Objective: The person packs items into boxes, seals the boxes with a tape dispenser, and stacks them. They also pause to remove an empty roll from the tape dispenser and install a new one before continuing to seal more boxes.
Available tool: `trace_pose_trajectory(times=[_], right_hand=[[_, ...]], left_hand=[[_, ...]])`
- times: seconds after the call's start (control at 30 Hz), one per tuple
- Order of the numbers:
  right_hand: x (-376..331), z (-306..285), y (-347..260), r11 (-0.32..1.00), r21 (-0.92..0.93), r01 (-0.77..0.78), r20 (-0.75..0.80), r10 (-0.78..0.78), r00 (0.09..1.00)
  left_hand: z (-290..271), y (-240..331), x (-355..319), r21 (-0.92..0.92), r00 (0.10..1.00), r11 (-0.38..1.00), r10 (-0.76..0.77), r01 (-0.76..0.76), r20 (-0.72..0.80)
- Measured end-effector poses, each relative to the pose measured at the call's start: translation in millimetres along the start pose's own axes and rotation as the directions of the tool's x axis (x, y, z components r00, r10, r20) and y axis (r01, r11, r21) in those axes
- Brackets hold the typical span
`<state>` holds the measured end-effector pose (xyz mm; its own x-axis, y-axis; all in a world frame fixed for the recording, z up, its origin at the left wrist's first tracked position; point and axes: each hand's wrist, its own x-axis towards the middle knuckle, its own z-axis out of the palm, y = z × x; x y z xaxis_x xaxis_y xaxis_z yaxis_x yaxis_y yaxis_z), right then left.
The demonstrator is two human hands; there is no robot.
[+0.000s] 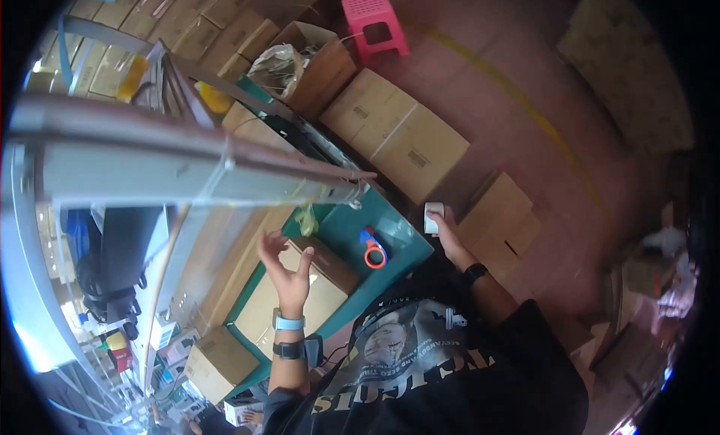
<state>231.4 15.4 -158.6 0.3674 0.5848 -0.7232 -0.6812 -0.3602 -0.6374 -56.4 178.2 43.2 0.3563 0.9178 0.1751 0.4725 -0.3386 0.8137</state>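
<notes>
Two hands apart: left hand (289, 274) spread above cardboard box (300, 300); right hand (444, 226) gripping white packet (433, 217).

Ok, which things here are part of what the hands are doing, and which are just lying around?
In hand:
- small white box, held by the right hand
- cardboard carton on the green table, under the open left hand

Lying about:
- orange tape dispenser
- pink stool
- floor cartons
</notes>
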Motion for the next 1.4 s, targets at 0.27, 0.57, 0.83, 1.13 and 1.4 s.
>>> trace_pose_trajectory(times=[0.27, 0.57, 0.83, 1.13, 1.4], right_hand=[[67, 153, -253, 0.287, 0.057, 0.956, 0.336, -0.908, 0.252], [246, 384, -367, -0.292, -0.458, 0.840, 0.426, -0.901, -0.081], [308, 315, -205, 0.073, -0.463, 0.883, 0.873, -0.132, 0.469], [257, 270, -212, 0.329, -0.499, 0.802, 0.826, -0.098, 0.555], [123, 339, -290, 0.485, 0.109, 0.868, 0.873, -0.464, 0.150]], left_hand=[[48, 49, 66, 0.081, 0.881, 0.996, 0.078, -0.046, -0.466], [40, 59, 50, 0.084, 0.890, 0.932, -0.306, 0.353, -0.338], [20, 69, 70, 0.427, 0.944, 0.845, -0.255, 0.322, -0.208], [33, 84, 80, 0.203, 0.881, 0.894, -0.312, 0.399, -0.356], [37, 105, 89, -0.243, 0.760, 0.809, -0.587, 0.536, -0.278]])
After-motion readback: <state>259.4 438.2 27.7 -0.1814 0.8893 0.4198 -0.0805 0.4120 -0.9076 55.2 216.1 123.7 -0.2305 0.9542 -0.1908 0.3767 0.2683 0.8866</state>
